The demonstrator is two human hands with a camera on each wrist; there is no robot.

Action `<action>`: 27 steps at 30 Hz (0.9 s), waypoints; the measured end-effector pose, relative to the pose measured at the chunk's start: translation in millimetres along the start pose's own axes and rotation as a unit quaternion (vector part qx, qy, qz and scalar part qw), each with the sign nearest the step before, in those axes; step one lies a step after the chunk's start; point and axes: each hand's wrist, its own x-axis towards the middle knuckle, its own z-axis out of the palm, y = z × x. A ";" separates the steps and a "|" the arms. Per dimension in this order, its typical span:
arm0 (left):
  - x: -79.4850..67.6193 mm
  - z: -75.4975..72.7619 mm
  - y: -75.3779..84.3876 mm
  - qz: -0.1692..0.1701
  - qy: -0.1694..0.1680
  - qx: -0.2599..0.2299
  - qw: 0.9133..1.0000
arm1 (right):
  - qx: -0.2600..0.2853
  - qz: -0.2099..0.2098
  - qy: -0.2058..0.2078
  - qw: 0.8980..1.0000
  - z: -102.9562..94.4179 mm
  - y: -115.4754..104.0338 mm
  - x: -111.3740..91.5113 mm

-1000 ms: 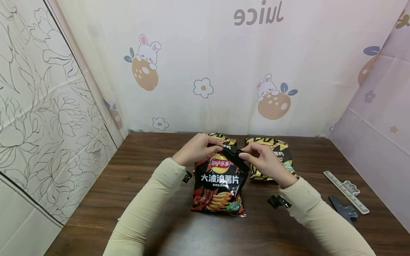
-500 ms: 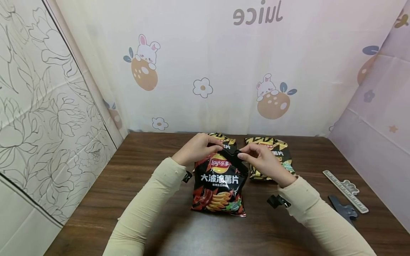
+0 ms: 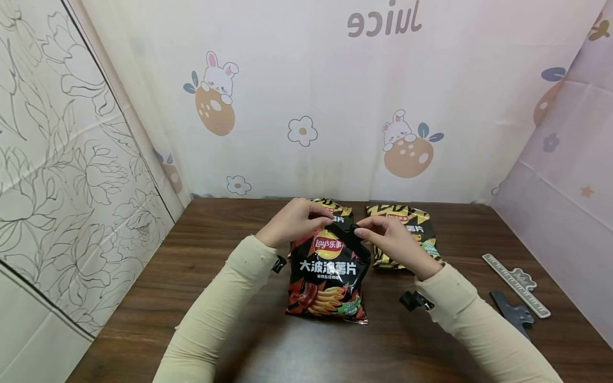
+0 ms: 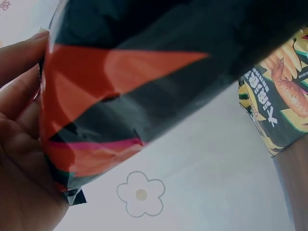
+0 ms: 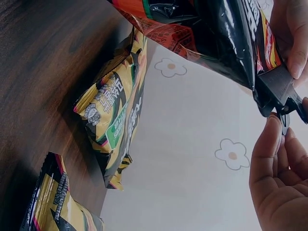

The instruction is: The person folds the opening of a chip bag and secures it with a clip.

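A black-and-red potato chip bag stands upright on the table, its lower edge touching the wood. At its top, my left hand pinches the upper left edge. A black bag clip sits at the bag's top edge; the right wrist view shows it between both hands. My right hand pinches the clip at the upper right, thumb against fingertips. How far the clip's jaws grip the bag is hard to tell. In the left wrist view the bag covers part of the left fingers.
Two yellow-and-black chip bags lie behind: one mostly hidden, the other to the right. At the table's right are a white ruler-like clip and a dark grey clip. A patterned curtain stands at the back.
The black clip's long bar, seen slanting down across the bag's upper right, is no longer visible there. The right hand has shifted very slightly left; the left hand barely moved.
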 end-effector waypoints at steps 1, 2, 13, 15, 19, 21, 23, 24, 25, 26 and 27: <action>-0.5 -0.4 0.3 -0.003 0.003 -0.002 1.000 | 0.002 0.001 0.000 1.000 0.2 -0.5 -0.2; -1.0 -0.8 0.1 -0.007 0.007 -0.006 1.000 | 0.003 0.003 0.000 1.000 0.4 -1.1 -0.4; -15.2 -6.5 -18.8 -0.037 0.063 -0.065 0.995 | 0.015 0.024 0.005 1.000 2.2 1.1 -1.6; -19.6 -5.3 -24.3 -0.044 0.078 -0.093 0.992 | 0.020 0.027 0.007 0.999 2.5 2.0 -1.4; -29.3 -0.8 -36.9 -0.047 0.114 -0.151 0.981 | 0.035 0.034 0.009 0.999 3.5 3.1 -1.1; -34.5 1.8 -42.6 -0.049 0.128 -0.177 0.975 | 0.043 0.039 0.011 0.998 4.5 3.3 -1.1; -39.6 4.7 -47.3 -0.056 0.138 -0.196 0.969 | 0.050 0.043 0.013 0.998 5.5 3.7 -1.1; -42.0 6.2 -49.1 -0.061 0.142 -0.204 0.967 | 0.053 0.044 0.014 0.998 6.1 3.9 -1.1; -44.5 7.8 -50.5 -0.069 0.143 -0.212 0.964 | 0.055 0.046 0.015 0.997 6.6 4.4 -1.1; -46.7 9.7 -51.6 -0.077 0.143 -0.219 0.962 | 0.056 0.047 0.016 0.997 7.2 4.9 -1.0; -48.8 11.7 -52.3 -0.084 0.143 -0.223 0.961 | 0.057 0.048 0.017 0.997 7.6 5.6 -1.0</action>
